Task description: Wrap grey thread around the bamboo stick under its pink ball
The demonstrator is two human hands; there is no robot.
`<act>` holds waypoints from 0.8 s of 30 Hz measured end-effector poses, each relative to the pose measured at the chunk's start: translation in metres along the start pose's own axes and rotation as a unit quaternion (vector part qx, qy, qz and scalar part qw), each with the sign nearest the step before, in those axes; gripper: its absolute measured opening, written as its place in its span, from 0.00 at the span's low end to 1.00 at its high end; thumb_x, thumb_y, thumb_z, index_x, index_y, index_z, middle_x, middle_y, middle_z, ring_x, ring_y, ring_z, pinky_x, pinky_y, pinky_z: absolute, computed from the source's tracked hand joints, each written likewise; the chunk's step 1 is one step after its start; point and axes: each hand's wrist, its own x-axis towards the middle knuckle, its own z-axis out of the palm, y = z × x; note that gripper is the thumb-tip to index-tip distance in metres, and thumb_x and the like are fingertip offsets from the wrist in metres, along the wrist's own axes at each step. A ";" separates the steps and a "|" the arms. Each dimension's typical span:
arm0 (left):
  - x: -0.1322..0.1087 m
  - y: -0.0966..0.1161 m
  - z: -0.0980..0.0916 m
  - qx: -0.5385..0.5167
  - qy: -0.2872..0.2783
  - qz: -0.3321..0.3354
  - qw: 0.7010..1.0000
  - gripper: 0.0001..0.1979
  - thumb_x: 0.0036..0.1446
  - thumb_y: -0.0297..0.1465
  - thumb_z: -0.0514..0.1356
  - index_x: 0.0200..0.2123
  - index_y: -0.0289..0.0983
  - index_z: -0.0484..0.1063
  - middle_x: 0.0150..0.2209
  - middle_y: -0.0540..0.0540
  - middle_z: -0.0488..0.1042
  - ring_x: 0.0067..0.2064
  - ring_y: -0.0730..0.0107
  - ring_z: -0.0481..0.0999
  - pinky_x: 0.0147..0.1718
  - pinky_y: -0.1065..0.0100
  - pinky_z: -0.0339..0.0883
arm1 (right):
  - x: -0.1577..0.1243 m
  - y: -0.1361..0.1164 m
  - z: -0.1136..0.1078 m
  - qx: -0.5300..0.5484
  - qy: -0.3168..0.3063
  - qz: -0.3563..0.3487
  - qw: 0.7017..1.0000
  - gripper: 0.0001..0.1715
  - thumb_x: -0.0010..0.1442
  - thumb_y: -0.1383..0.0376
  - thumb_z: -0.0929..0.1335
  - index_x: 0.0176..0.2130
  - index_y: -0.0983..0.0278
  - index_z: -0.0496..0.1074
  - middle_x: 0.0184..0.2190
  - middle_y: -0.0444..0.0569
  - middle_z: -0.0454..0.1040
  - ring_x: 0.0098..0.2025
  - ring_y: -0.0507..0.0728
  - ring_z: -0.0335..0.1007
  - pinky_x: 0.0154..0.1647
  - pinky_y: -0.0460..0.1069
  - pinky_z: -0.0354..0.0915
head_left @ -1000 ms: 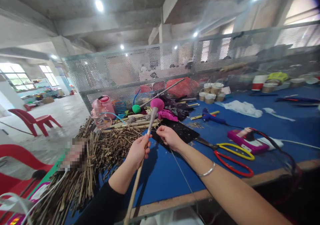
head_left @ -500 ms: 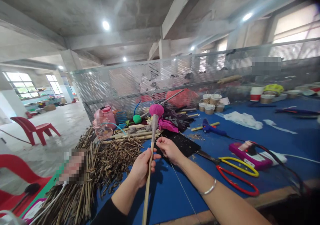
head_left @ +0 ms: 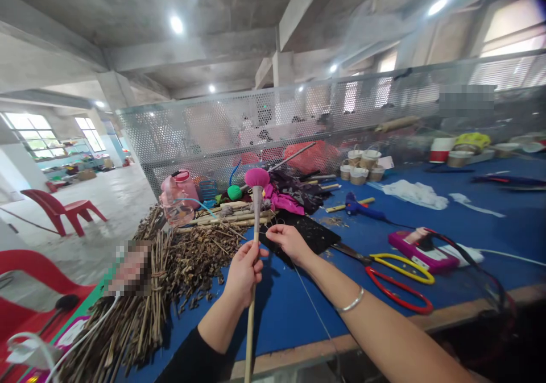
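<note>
My left hand (head_left: pixel 244 270) is closed around a long pale wooden stick (head_left: pixel 249 326) held nearly upright. The stick ends in a round magenta pompom head (head_left: pixel 256 177). My right hand (head_left: pixel 288 241), just right of the stick, pinches a thin grey thread (head_left: pixel 316 315) that trails down toward me past my forearm. A silver bangle (head_left: pixel 352 302) sits on my right wrist. Both hands hover over the blue table (head_left: pixel 298 309).
A heap of dry brown twigs (head_left: pixel 170 269) fills the table's left end. Red and yellow scissors (head_left: pixel 396 280), a blue glue gun (head_left: pixel 362 208), a pink device (head_left: pixel 422 246), paper cups (head_left: pixel 362 164), a pink bottle (head_left: pixel 177 192) and a perforated metal screen (head_left: pixel 298 116) lie beyond. Red chairs (head_left: pixel 63 209) stand left.
The stick has swung from a rightward lean to nearly upright, and its pompom shifted slightly left. My right hand stays pinched on the thread beside it. The view shifted a little.
</note>
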 end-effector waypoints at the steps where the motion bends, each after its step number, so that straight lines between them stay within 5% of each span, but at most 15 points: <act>1: 0.000 0.000 0.000 0.001 0.005 0.003 1.000 0.20 0.43 0.42 0.64 0.35 0.35 0.66 0.28 0.52 0.65 0.17 0.87 0.53 0.11 0.81 0.41 | 0.000 0.000 0.000 -0.003 0.001 -0.004 1.000 0.10 0.41 0.61 0.70 0.24 0.67 0.71 0.19 0.42 0.67 0.22 0.48 0.56 0.24 0.45 0.52; 8: -0.003 0.000 0.002 0.036 0.016 0.010 0.999 0.23 0.43 0.47 0.62 0.35 0.33 0.67 0.23 0.54 0.62 0.16 0.85 0.53 0.10 0.79 0.42 | 0.003 0.007 0.001 -0.029 -0.002 -0.030 0.999 0.10 0.44 0.60 0.69 0.24 0.66 0.71 0.20 0.42 0.68 0.24 0.49 0.58 0.27 0.46 0.54; 13: 0.000 -0.002 0.002 0.040 0.035 0.009 0.999 0.25 0.35 0.41 0.68 0.34 0.35 0.63 0.23 0.54 0.67 0.14 0.88 0.51 0.10 0.79 0.40 | 0.003 0.012 0.001 -0.054 -0.015 -0.033 0.998 0.11 0.44 0.59 0.69 0.24 0.66 0.70 0.20 0.42 0.67 0.22 0.49 0.57 0.25 0.45 0.54; 20: 0.003 -0.001 0.000 0.022 0.038 0.019 0.999 0.18 0.46 0.42 0.62 0.33 0.34 0.64 0.26 0.50 0.71 0.14 0.86 0.55 0.09 0.80 0.43 | 0.001 0.009 0.002 -0.016 -0.010 0.002 1.000 0.13 0.44 0.58 0.70 0.25 0.65 0.68 0.15 0.39 0.61 0.17 0.47 0.48 0.18 0.44 0.46; 24: 0.001 0.000 -0.003 0.027 0.012 -0.043 0.999 0.19 0.50 0.42 0.59 0.40 0.34 0.67 0.29 0.50 0.69 0.16 0.86 0.58 0.10 0.81 0.47 | 0.001 0.007 0.000 -0.009 0.000 -0.004 1.000 0.13 0.42 0.59 0.70 0.24 0.66 0.68 0.17 0.40 0.62 0.18 0.46 0.49 0.19 0.44 0.46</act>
